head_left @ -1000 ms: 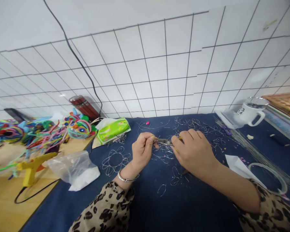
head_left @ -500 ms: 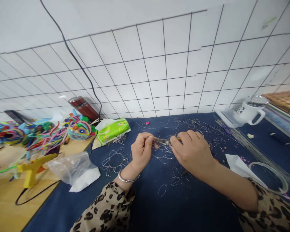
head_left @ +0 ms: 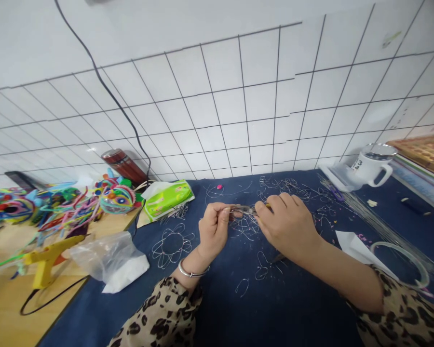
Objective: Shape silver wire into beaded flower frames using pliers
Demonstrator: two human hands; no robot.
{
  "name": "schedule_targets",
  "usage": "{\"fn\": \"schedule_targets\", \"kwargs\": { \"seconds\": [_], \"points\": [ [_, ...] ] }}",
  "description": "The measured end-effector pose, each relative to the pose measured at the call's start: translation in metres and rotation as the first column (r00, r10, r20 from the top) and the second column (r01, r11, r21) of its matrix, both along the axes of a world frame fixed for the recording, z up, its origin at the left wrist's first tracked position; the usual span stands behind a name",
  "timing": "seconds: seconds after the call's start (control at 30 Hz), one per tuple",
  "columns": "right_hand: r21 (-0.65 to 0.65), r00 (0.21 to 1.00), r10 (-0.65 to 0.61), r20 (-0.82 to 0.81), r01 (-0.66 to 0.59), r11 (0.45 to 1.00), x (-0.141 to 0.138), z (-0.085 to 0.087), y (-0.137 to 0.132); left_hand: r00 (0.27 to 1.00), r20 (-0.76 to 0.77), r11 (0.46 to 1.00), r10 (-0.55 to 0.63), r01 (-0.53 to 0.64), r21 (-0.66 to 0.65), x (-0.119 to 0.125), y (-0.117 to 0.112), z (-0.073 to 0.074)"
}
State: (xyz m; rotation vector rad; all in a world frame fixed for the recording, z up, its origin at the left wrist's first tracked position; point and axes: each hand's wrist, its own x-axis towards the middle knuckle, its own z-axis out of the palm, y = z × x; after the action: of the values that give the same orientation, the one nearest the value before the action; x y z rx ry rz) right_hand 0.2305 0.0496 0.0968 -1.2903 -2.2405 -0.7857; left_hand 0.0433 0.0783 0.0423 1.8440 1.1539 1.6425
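Note:
Over the middle of the dark blue cloth, my right hand (head_left: 287, 224) is closed round the handles of a pair of pliers (head_left: 245, 210). The jaws point left, toward my left hand (head_left: 214, 230), whose thumb and fingers pinch a thin metal wire at the plier tips. Most of that wire is hidden by the fingers. Beneath the pliers lies a tangle of bent silvery wire (head_left: 248, 228). A flower-shaped wire loop (head_left: 172, 245) rests left of my left hand, and small bent wire pieces (head_left: 242, 287) lie nearer to me.
At left are a yellow glue gun (head_left: 45, 260), a plastic bag (head_left: 110, 255), a green tissue pack (head_left: 168, 198) and colourful pipe-cleaner crafts (head_left: 117, 198). A brown flask (head_left: 125, 165) leans by the wall. Straight wires (head_left: 374, 219), a wire coil (head_left: 425, 274) and a white mug (head_left: 374, 166) are at right.
The view has shifted slightly. Both hands keep nearly the same place, with the pliers still at the left fingertips.

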Motion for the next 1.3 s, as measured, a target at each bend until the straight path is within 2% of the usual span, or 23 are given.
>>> {"fn": "schedule_targets", "kwargs": {
  "seconds": [0.23, 0.7, 1.0, 1.3],
  "points": [
    [-0.043, 1.0, -0.005, 0.014, 0.005, 0.999, 0.007, 0.01, -0.003, 0.994, 0.106, 0.998, -0.024, 0.029, -0.05, 0.003, 0.0, 0.0],
    [0.005, 0.997, 0.053, 0.05, -0.053, 0.999, 0.006, 0.015, -0.008, 0.998, -0.051, 0.988, 0.037, -0.029, 0.149, 0.001, -0.006, 0.0],
    [-0.012, 0.997, 0.051, 0.057, -0.05, 0.999, 0.006, 0.012, -0.008, 0.996, -0.082, 0.984, 0.024, -0.009, 0.18, -0.001, -0.005, -0.002],
    [-0.009, 0.998, 0.056, 0.031, -0.056, 0.998, 0.006, 0.012, -0.008, 0.999, -0.049, 0.979, 0.015, -0.004, 0.205, -0.001, -0.005, -0.005]
  ]
}}
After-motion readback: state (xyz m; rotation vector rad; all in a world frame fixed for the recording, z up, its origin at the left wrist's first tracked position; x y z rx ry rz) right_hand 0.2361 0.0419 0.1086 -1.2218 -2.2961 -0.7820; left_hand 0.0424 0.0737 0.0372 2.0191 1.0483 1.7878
